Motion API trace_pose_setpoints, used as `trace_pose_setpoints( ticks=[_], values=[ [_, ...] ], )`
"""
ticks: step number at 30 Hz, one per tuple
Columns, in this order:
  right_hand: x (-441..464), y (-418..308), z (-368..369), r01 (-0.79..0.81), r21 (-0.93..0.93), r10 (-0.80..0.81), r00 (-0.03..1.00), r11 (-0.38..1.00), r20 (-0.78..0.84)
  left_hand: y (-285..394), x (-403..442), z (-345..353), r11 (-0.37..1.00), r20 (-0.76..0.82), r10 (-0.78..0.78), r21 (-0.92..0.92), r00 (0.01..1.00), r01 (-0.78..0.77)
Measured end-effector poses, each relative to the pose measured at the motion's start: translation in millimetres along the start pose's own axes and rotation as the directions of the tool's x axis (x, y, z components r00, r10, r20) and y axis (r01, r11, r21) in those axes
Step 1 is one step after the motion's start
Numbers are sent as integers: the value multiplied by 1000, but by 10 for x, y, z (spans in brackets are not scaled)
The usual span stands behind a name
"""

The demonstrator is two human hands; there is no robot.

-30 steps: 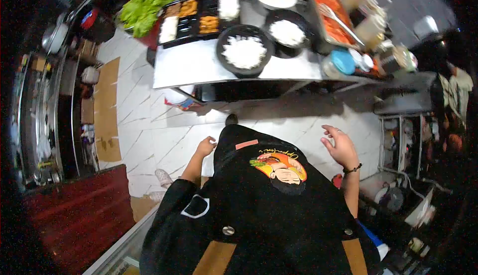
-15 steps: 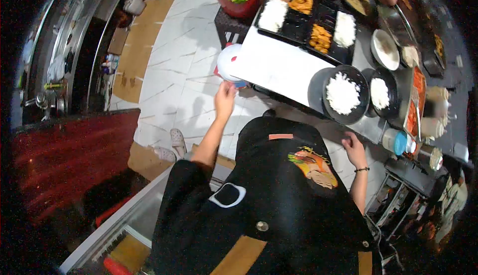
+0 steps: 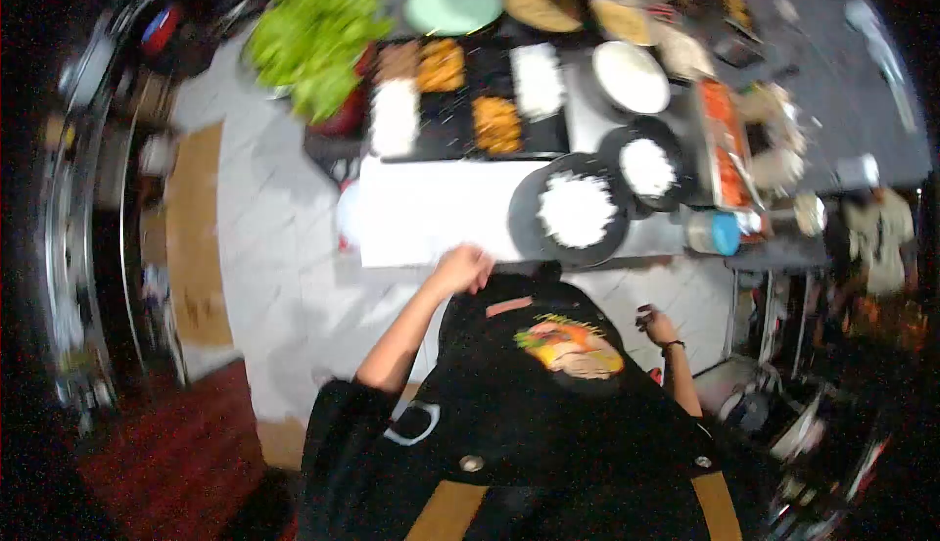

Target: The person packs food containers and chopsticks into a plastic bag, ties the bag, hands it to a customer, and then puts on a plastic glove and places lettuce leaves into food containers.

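Note:
My left hand point(image 3: 463, 269) is at the front edge of a white cutting board point(image 3: 431, 203), its fingers curled with nothing visible in them; motion blurs it. Lower and to the right, my right hand point(image 3: 658, 326) hangs in front of the table, fingers loosely apart and holding nothing. Nearest to it on the table are a dark bowl point(image 3: 526, 218) of white crumbly food point(image 3: 578, 210) and a smaller dark bowl point(image 3: 678, 187) of similar white food. Behind the board, a black compartment tray point(image 3: 450, 122) holds orange pieces point(image 3: 497, 125), brown meat and more white food.
Lettuce point(image 3: 323, 37) fills a red bowl at the back left. A pale green plate point(image 3: 454, 4), a white bowl point(image 3: 632, 78) and a metal tray of red food point(image 3: 725, 144) stand behind. A blue-lidded jar point(image 3: 723, 234) is at the right. Another person point(image 3: 881, 237) appears far right.
The view has swung, bringing the table squarely in front of me. My left hand has moved from beside a round white object to the board's front edge. My right hand still hangs below the table.

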State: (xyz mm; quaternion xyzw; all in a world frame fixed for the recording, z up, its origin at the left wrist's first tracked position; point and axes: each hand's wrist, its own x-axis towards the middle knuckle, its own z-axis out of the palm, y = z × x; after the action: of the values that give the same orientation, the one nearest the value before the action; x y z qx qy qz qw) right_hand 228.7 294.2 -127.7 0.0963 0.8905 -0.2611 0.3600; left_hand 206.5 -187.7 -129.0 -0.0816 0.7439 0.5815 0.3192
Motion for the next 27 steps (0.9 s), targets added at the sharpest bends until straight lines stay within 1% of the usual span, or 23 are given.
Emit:
trace_pose_setpoints(
  ticks=[1,2,3,4,5,6,7,9,10,12,13,14,15,16,17,18,19,20,21,22,23,25,27],
  values=[
    [31,291,93,-149,38,148,988,988,39,-51,42,113,995,71,-34,-92,997,41],
    [119,753,295,-182,218,180,983,959,28,3,6,214,981,62,2,-193,998,10],
    [262,1380,510,-128,225,114,991,966,75,78,-28,293,954,46,30,-300,999,-15],
    [60,1232,459,-192,371,135,975,908,174,177,-23,360,925,19,55,-379,998,-44],
    [48,1339,567,-326,167,299,939,930,168,265,-5,424,886,-13,71,-458,997,-69],
    [-110,1183,504,-377,162,347,919,912,186,337,26,472,841,-84,81,-529,993,-113],
    [-139,1273,598,-387,353,331,920,852,210,365,101,542,814,-208,82,-551,975,-186],
    [-168,1155,592,-457,233,402,881,858,248,411,276,625,825,-363,94,-493,927,-276],
    [-165,1120,553,-454,241,398,883,858,247,511,289,666,823,-413,104,-475,905,-311],
    [-125,1045,426,-263,199,195,931,944,307,461,422,727,849,-431,108,-428,896,-308],
    [-108,954,333,-257,197,189,933,946,306,429,466,788,870,-448,106,-390,888,-301],
    [-72,858,214,-264,86,234,938,961,257,545,418,864,867,-522,86,-380,849,-322],
    [-5,840,69,-277,-17,275,941,961,197,515,421,890,866,-527,77,-385,846,-319],
    [113,935,-38,-3,-308,66,979,951,194,495,436,912,834,-526,52,-444,849,-327],
    [189,930,-199,10,-416,108,960,909,257,639,362,922,904,-530,41,-342,847,-258],
    [281,857,-409,35,-518,154,935,855,318,727,356,967,905,-557,16,-345,830,-250],
    [319,782,-647,158,-484,-37,968,861,250,774,350,1006,907,-590,-13,-347,807,-239],
    [294,596,-956,287,-460,-231,957,840,174,766,361,1004,918,-594,-11,-325,804,-227],
    [-85,-71,-1552,275,-182,-279,960,944,4,767,367,999,928,-604,-11,-303,797,-217],
    [-164,-321,-1875,340,-170,-368,912,925,-181,817,370,1025,931,-628,-12,-290,778,-220],
    [-138,-443,-2116,404,-172,-439,824,899,-357,836,369,1049,933,-643,-16,-286,766,-221],
    [100,-554,-2506,482,-332,-576,554,811,-602,773,390,1093,936,-691,-41,-280,722,-215],
    [299,-653,-2803,322,-583,-663,269,746,-699,695,394,1236,921,-730,-57,-302,681,-247]
  ],
)
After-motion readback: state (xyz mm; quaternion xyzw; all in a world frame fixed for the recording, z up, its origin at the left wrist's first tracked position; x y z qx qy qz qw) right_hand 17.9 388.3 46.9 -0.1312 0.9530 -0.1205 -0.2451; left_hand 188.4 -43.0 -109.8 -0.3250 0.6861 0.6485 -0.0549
